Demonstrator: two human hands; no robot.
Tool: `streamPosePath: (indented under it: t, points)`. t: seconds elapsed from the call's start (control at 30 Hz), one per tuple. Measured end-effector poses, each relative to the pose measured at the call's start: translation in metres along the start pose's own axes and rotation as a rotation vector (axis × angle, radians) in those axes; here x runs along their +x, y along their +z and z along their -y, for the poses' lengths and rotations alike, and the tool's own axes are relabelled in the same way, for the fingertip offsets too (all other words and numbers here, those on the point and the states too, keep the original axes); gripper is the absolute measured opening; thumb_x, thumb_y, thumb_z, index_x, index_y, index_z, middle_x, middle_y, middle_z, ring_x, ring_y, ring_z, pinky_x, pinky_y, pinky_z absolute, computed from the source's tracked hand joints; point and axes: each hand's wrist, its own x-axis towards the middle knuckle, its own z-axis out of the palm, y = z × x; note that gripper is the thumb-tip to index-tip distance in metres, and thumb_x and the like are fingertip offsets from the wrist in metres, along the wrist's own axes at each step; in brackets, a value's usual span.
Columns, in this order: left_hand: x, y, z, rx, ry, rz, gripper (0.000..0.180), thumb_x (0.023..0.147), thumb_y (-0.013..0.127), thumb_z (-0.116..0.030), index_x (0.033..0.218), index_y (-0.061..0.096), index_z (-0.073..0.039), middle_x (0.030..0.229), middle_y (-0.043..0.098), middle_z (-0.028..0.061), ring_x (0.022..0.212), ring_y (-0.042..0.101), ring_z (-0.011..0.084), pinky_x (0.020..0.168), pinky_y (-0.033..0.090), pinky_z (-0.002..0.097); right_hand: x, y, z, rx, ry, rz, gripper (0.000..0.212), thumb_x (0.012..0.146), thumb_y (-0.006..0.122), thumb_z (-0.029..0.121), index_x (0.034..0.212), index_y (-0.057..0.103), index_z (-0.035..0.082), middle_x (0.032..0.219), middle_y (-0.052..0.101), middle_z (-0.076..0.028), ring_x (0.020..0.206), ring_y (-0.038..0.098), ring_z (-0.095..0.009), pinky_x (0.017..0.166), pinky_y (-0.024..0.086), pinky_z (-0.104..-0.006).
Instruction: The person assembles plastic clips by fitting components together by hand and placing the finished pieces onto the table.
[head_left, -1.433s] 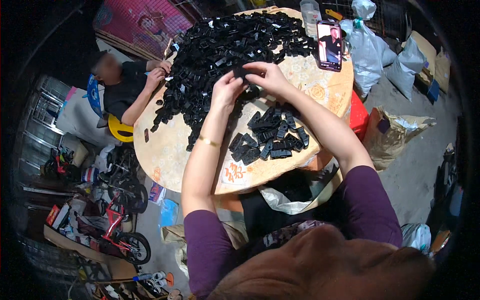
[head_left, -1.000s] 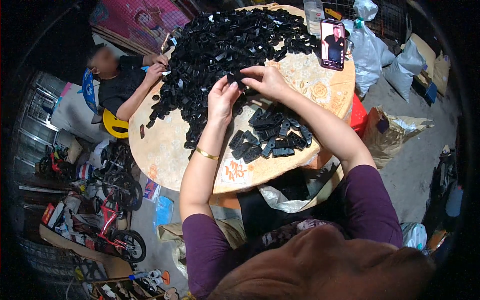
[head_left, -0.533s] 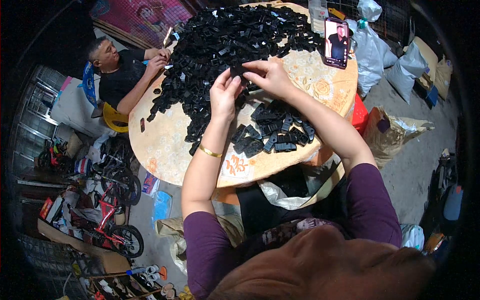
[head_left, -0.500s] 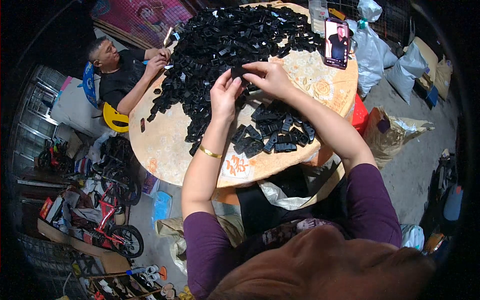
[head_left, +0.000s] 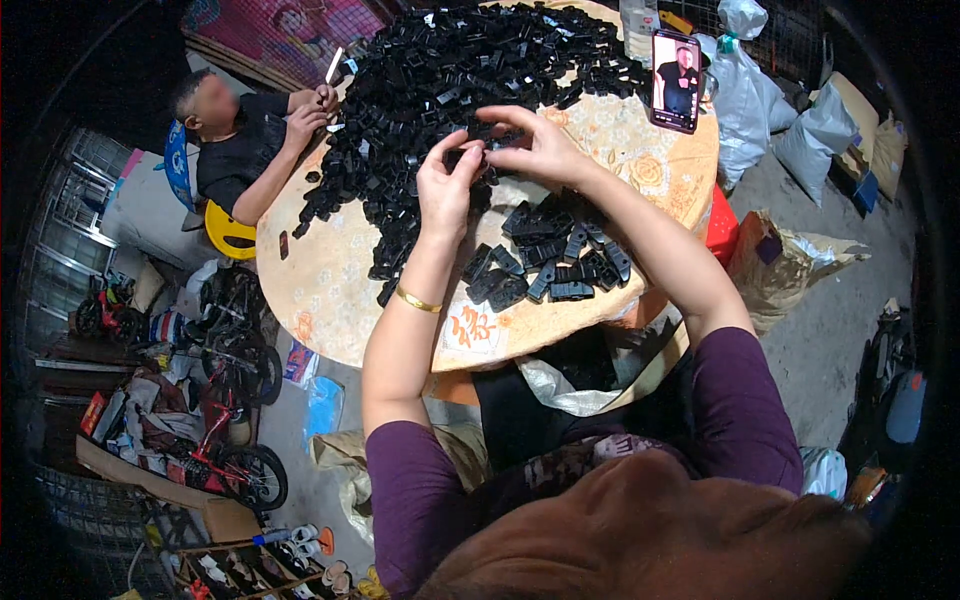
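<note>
Facing each other across a narrow gap, your left hand (head_left: 447, 190) and right hand (head_left: 545, 145) stand in view above the near part of the large heap of black pieces (head_left: 450, 85) on the round table (head_left: 325, 300). Your left thumb and forefinger come close together at the tips; whether they clamp a piece cannot be told, since black merges with black there. Your right thumb and forefinger stand visibly apart, with no piece distinguishable between them. From your fingertips, the large heap spreads away from you and to the left, its pieces at mixed angles; your height above it is unclear. The smaller cluster of black pieces (head_left: 545, 250) lies the other way, toward you and slightly right, between your forearms. Its long axes differ: one piece at the near edge lies roughly left to right, whereas the one just left of it points roughly toward you. Your left forearm, with its gold bracelet (head_left: 418, 300), runs just beside the cluster's left side; your right palm lies beyond its far side.
</note>
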Motion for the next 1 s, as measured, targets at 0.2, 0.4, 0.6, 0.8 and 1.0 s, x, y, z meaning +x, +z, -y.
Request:
streamPosePath:
  t: [0.2, 0.4, 0.6, 0.8, 1.0]
  points:
    - [0.003, -0.013, -0.003, 0.038, -0.024, 0.011, 0.035, 0.084, 0.054, -0.007, 0.113, 0.041, 0.006, 0.090, 0.059, 0.0152, 0.076, 0.060, 0.0175, 0.071, 0.051, 0.0280, 0.007, -0.017, 0.002, 0.299, 0.297, 0.072, 0.042, 0.082, 0.058, 0.022, 0.119, 0.047, 0.004, 0.107, 0.058, -0.007, 0.098, 0.053, -0.011, 0.075, 0.043, -0.0210]
    - [-0.018, 0.004, -0.006, 0.917, 0.074, 0.630, 0.031, 0.079, 0.057, -0.020, 0.102, 0.056, 0.000, 0.101, 0.056, 0.0179, 0.087, 0.056, 0.0306, 0.078, 0.045, 0.0344, 0.009, -0.022, -0.027, -0.390, 0.157, -0.112, 0.031, 0.075, 0.058, 0.013, 0.105, 0.059, 0.006, 0.101, 0.061, -0.013, 0.091, 0.059, -0.023, 0.079, 0.047, -0.0308]
    - [-0.019, 0.002, 0.004, 0.773, 0.102, 0.747, 0.029, 0.085, 0.051, -0.023, 0.101, 0.059, -0.001, 0.092, 0.061, 0.0129, 0.084, 0.055, 0.0171, 0.079, 0.043, 0.0295, -0.002, -0.011, -0.033, -0.728, -0.135, 0.291, 0.034, 0.067, 0.065, 0.023, 0.096, 0.062, 0.006, 0.090, 0.061, -0.014, 0.088, 0.057, -0.030, 0.078, 0.045, -0.0383]
    - [0.023, -0.015, 0.000, 1.117, 0.287, 0.111, 0.018, 0.077, 0.058, -0.016, 0.086, 0.064, -0.001, 0.077, 0.064, 0.0130, 0.071, 0.062, 0.0192, 0.066, 0.047, 0.0287, -0.001, -0.015, -0.029, -0.733, 0.047, 0.330, 0.025, 0.069, 0.060, 0.016, 0.092, 0.062, 0.007, 0.086, 0.061, -0.012, 0.084, 0.058, -0.028, 0.075, 0.046, -0.0383]
    - [0.076, 0.008, 0.008, 1.304, 0.584, 0.134, 0.021, 0.070, 0.064, -0.019, 0.085, 0.065, -0.006, 0.086, 0.061, 0.0147, 0.084, 0.057, 0.0295, 0.077, 0.045, 0.0374, 0.011, -0.028, -0.048, -0.372, 0.311, 0.002, 0.025, 0.070, 0.053, 0.012, 0.092, 0.062, 0.006, 0.080, 0.063, -0.012, 0.073, 0.061, -0.022, 0.067, 0.048, -0.0323]
